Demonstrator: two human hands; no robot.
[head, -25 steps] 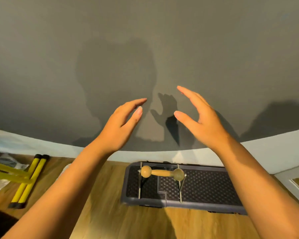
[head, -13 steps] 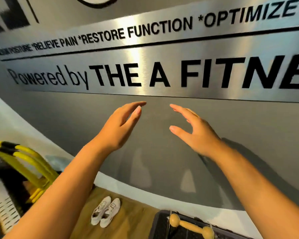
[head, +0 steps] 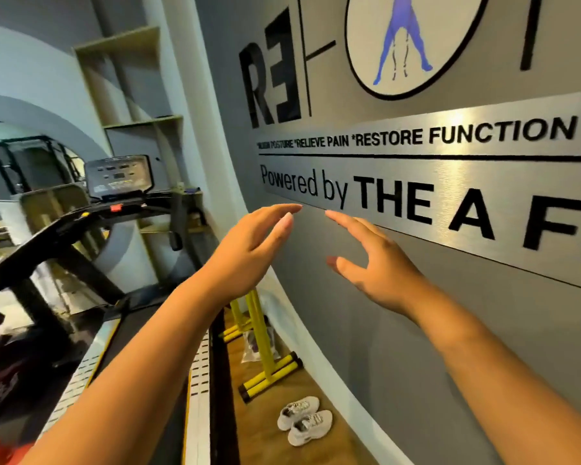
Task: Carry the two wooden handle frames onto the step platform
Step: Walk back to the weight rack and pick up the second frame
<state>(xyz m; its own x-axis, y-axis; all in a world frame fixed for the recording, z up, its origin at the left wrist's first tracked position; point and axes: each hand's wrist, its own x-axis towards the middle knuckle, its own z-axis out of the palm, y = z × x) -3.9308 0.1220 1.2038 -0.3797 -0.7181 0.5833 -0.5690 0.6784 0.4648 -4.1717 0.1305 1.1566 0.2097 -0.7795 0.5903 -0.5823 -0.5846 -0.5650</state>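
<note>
My left hand (head: 249, 245) and my right hand (head: 379, 266) are raised in front of me at chest height, palms facing each other, fingers straight and relaxed, holding nothing. They hover before a grey wall with a brushed metal sign (head: 450, 182). Neither the wooden handle frames nor the step platform is in view now.
A black treadmill (head: 91, 229) stands at the left, its belt running toward me. Yellow parallette bars (head: 262, 350) and a pair of white shoes (head: 304, 421) lie on the wooden floor strip between the treadmill and the wall. Shelves (head: 131, 105) stand at the back.
My view has swung up and to the left; the step platform with one wooden handle frame on it has dropped out of sight. Both hands stay raised and empty, now closer together.
</note>
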